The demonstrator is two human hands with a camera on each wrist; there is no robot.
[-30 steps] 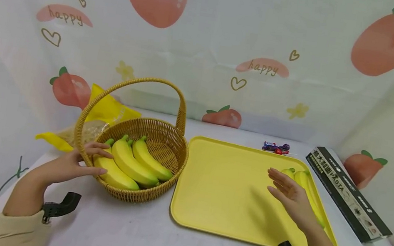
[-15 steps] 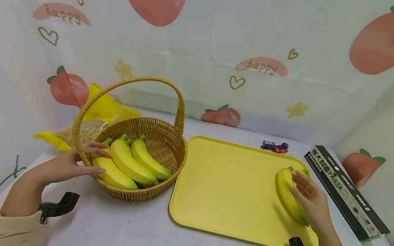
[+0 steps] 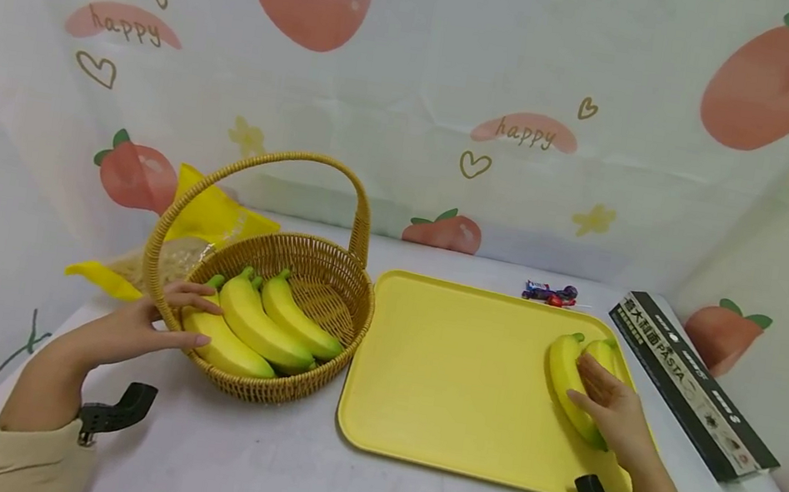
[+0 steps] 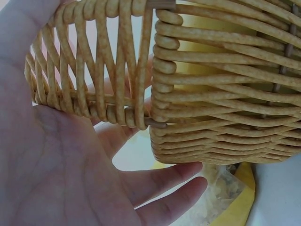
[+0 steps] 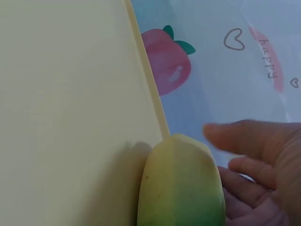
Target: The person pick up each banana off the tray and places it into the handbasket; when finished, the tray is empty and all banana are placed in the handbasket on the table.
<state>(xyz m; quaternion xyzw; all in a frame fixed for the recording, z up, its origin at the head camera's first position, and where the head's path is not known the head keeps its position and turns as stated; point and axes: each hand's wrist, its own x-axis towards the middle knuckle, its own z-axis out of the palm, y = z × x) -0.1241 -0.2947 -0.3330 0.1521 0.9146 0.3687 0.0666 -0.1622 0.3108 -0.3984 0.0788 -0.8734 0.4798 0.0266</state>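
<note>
At the left side of the worktop [image 3: 243, 460], the left hand [image 3: 143, 331] is open around the handle of one basket [image 3: 268, 390], where I count at least three bananas [image 3: 258, 326]. By the right edge of one tray [image 3: 452, 372], the right hand [image 3: 616, 413], also unclosed, is at two bananas [image 3: 564, 371].

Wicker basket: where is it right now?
In the head view, the wicker basket stands left of the yellow tray, in front of the yellow-and-clear bag, with the left hand at its left edge.
</note>
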